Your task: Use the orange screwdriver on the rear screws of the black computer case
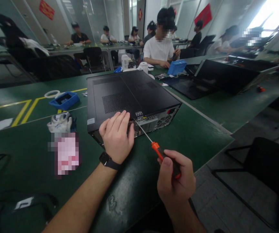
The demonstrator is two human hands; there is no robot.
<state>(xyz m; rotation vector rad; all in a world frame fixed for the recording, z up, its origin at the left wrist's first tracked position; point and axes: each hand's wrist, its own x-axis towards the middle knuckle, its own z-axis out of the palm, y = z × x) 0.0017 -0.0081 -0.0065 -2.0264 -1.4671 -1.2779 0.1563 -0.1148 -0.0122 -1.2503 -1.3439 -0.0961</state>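
A black desktop computer case [129,92] lies flat on the green table [197,136], its rear panel facing me. My left hand [117,136] rests on the case's near edge, fingers laid together over the top and rear. My right hand [174,181] is closed round the orange and black handle of a screwdriver [157,150]. Its thin shaft runs up and left to the rear panel, where the tip meets the top edge beside my left fingers. A black watch sits on my left wrist.
A blue parts tray [64,100] and a white tape ring [52,94] lie left of the case, with a crumpled glove [60,122] nearer me. An open laptop [214,79] stands at right. Several people sit at tables behind. The table edge and a black chair [270,165] are at right.
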